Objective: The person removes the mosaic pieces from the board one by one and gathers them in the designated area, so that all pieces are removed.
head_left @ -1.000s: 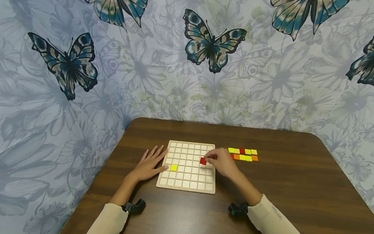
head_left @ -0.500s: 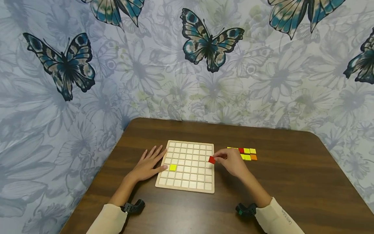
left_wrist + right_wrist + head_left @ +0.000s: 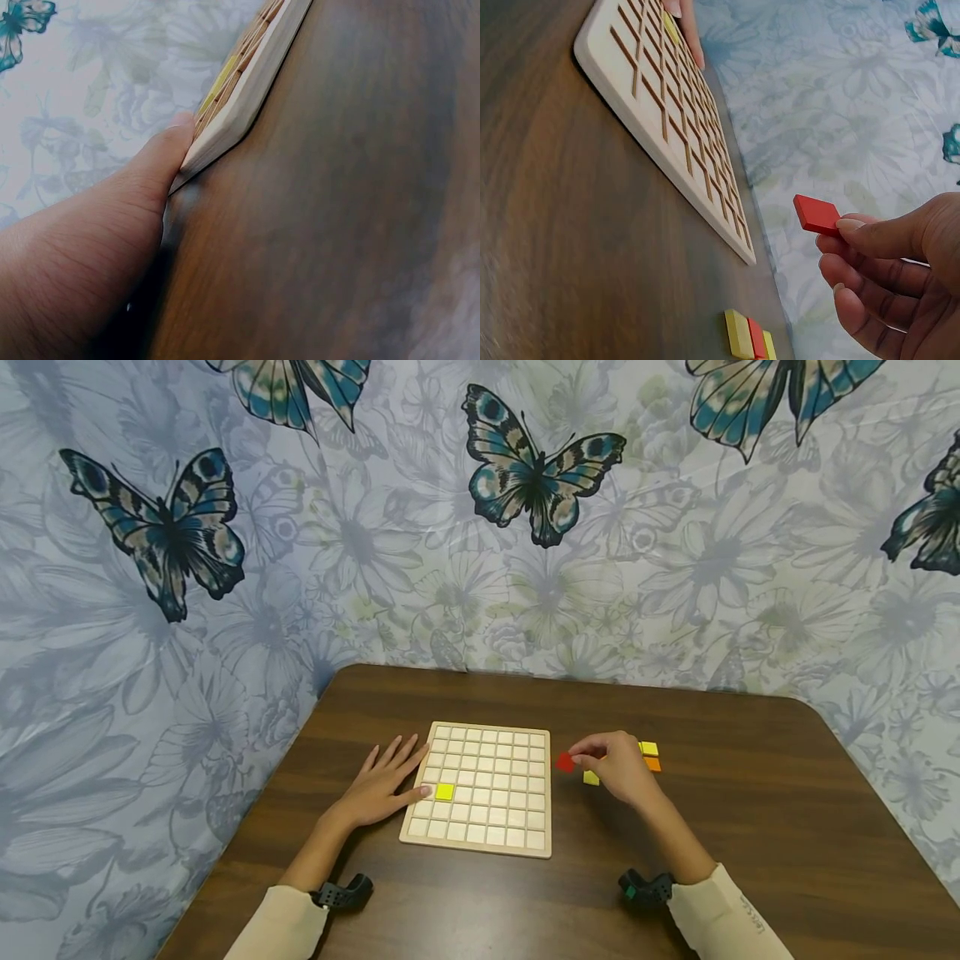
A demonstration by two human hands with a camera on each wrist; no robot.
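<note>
A pale wooden grid board (image 3: 480, 848) lies on the table, with one yellow tile (image 3: 444, 792) in a cell near its left side. My left hand (image 3: 381, 783) rests with spread fingers at the board's left edge, its thumb on the rim. Just off the board's right edge, my right hand (image 3: 617, 768) pinches a red square tile (image 3: 817, 215) between thumb and fingertips, above the table. Loose tiles (image 3: 649, 748) in yellow and orange lie behind that hand, which hides part of them. Another yellow tile (image 3: 591, 778) shows below its fingers.
The dark wooden table (image 3: 480, 910) reaches back to a wall covering (image 3: 405, 568) printed with butterflies and flowers. Each forearm wears a black wrist strap, the left strap (image 3: 343, 893) near the table's front. In the right wrist view, yellow and red tiles (image 3: 742, 336) lie near the board's corner.
My right hand has moved right, off the board toward the loose tiles, still pinching the red tile. My left hand stays at the board's left edge.
</note>
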